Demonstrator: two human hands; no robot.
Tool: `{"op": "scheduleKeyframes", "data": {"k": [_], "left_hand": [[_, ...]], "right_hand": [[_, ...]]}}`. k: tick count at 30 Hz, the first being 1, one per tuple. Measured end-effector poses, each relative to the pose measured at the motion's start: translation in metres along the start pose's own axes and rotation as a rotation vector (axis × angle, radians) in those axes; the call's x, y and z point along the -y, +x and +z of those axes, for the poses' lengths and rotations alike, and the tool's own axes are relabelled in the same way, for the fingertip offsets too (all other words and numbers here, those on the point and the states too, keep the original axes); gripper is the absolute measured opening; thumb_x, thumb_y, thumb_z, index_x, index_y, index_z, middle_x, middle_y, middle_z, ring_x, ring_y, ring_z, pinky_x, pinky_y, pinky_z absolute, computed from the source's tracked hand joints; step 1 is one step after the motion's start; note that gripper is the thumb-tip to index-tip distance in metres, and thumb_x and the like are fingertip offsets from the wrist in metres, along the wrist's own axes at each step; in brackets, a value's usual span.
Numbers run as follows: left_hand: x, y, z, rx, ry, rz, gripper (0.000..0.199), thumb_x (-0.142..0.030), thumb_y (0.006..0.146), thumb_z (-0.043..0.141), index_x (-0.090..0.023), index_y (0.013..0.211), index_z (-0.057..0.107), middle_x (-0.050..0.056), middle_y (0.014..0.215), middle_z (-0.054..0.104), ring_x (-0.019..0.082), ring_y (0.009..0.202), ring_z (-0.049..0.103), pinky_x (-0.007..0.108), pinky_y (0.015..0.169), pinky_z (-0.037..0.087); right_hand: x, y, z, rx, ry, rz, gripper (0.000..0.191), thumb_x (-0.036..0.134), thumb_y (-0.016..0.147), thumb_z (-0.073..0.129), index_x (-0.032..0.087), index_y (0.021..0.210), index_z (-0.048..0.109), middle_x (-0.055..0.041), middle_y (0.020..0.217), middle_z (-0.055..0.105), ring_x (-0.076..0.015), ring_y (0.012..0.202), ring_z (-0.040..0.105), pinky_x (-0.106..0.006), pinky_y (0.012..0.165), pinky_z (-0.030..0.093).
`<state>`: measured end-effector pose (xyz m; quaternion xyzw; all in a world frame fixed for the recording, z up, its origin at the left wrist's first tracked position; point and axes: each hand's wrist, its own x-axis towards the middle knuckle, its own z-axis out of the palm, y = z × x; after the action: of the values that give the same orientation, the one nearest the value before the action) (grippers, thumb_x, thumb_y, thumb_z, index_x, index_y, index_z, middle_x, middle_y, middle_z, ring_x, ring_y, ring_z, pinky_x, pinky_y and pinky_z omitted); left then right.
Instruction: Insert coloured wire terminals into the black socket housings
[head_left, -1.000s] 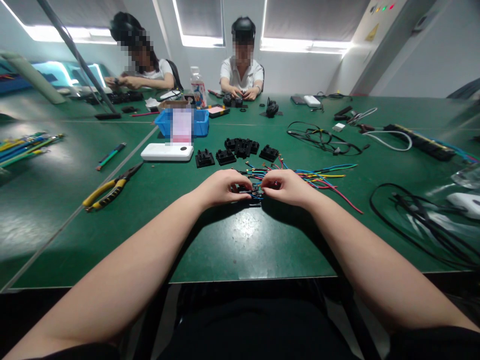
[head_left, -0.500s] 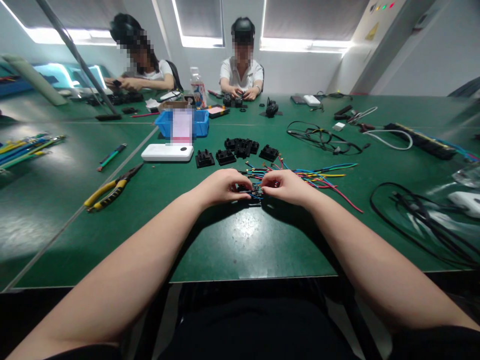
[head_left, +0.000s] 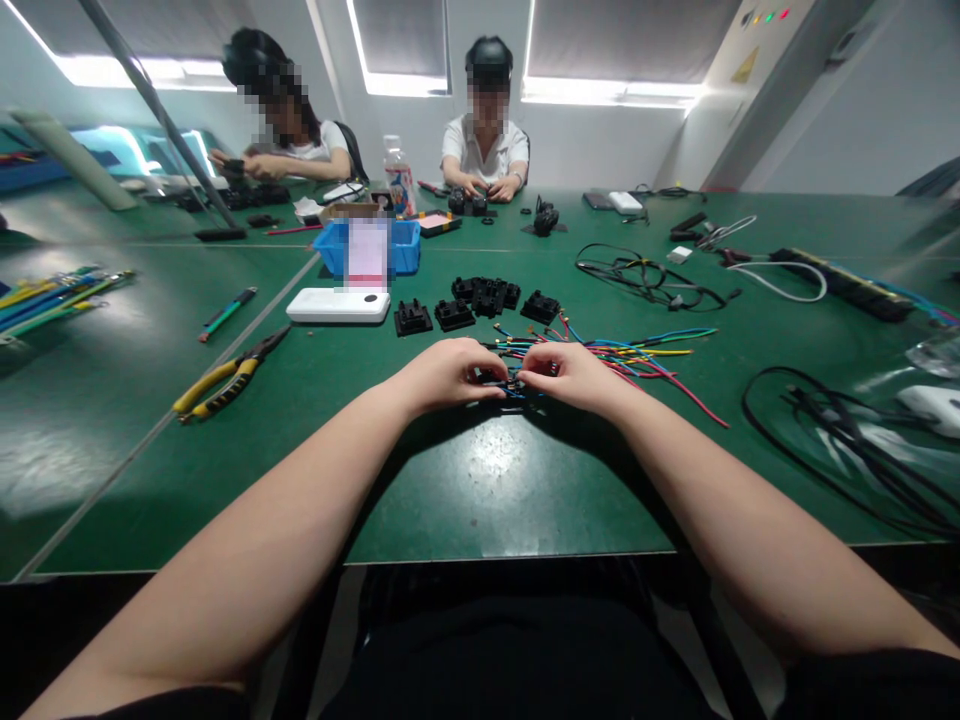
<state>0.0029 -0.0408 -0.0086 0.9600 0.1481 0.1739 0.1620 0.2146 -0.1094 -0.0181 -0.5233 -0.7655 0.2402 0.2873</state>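
Note:
At the middle of the green table, my left hand has its fingers curled round a small black part with wires, mostly hidden by the fingers. Facing it from the right, my right hand pinches thumb and fingers together at the same part; what exactly the fingertips grip is too small to tell. Loose coloured wires, in blue, red, yellow and green, spread behind and right of my right hand. Just beyond both hands lie several black plastic housings.
Yellow-handled pliers rest open at left, near a white flat device and a blue bin. Black cables coil at right. More wires lie far left. Two people sit across the table.
My right hand's fingertips have shifted slightly left, closer to my left hand at the black part. The whole view has moved a little. Otherwise the table's things stay in place.

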Motion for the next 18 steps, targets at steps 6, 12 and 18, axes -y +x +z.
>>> {"op": "scheduleKeyframes", "data": {"k": [6,12,18], "left_hand": [[-0.0012,0.0004,-0.0003,0.006,-0.010,-0.007,0.022,-0.032,0.079,0.067,-0.019,0.096,0.070,0.004,0.088,0.071,0.015,0.081,0.063,0.024,0.074,0.045],[-0.0006,-0.0009,0.0003,0.010,-0.004,-0.005,0.021,-0.033,0.080,0.065,-0.020,0.097,0.068,0.003,0.090,0.071,0.016,0.085,0.062,0.025,0.078,0.045],[0.0009,-0.0007,0.0075,-0.002,0.016,-0.018,0.032,-0.037,0.079,0.065,-0.018,0.104,0.059,0.006,0.099,0.066,0.019,0.091,0.059,0.030,0.080,0.045]], "right_hand": [[-0.0019,0.0008,0.0009,0.053,0.043,0.047,0.021,0.035,0.081,0.055,0.017,0.070,0.056,0.0024,0.062,0.053,-0.0117,0.059,0.048,-0.023,0.054,0.035],[0.0011,-0.0007,0.0002,0.029,-0.010,0.017,0.017,0.030,0.081,0.054,0.016,0.072,0.058,0.0017,0.064,0.055,-0.0119,0.061,0.049,-0.024,0.057,0.035],[0.0016,-0.0021,-0.0006,0.055,-0.068,-0.043,0.014,0.025,0.082,0.051,0.016,0.077,0.060,0.0005,0.070,0.059,-0.0131,0.064,0.052,-0.024,0.059,0.035]]}}
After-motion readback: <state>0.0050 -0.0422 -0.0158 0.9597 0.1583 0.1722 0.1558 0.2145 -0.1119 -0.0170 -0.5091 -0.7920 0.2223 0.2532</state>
